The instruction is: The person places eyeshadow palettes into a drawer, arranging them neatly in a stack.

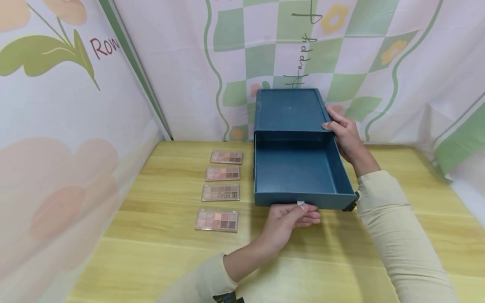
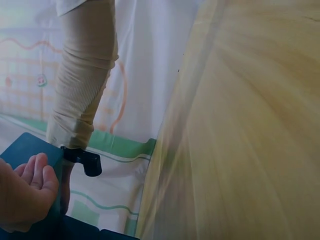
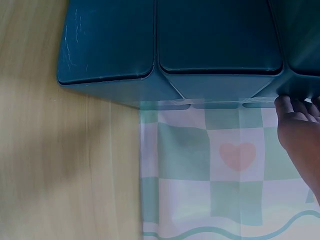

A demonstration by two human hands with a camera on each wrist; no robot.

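Yellow table (image 1: pixel 144 227), patterned curtain (image 1: pixel 182 88) behind; blue drawer (image 1: pixel 295 168) extended from its cabinet (image 1: pixel 289 109).
Four palettes (image 1: pixel 221 192) line up left. Right hand (image 1: pixel 348 139) clasps the cabinet's edge; holding it steady and the drawer level should avoid tipping. Left hand (image 1: pixel 286 223) meets the drawer front, but whether it pinches the small tab (image 1: pixel 300 203) cannot be told. Head view mostly hides the cabinet's lower part.

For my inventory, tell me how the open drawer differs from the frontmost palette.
The drawer is plain blue; the frontmost palette has pink and dark pans. The drawer is larger and walled; the palette, small and flat. The left hand is at the drawer's front; the palette lies untouched on the table. Both are rectangular.
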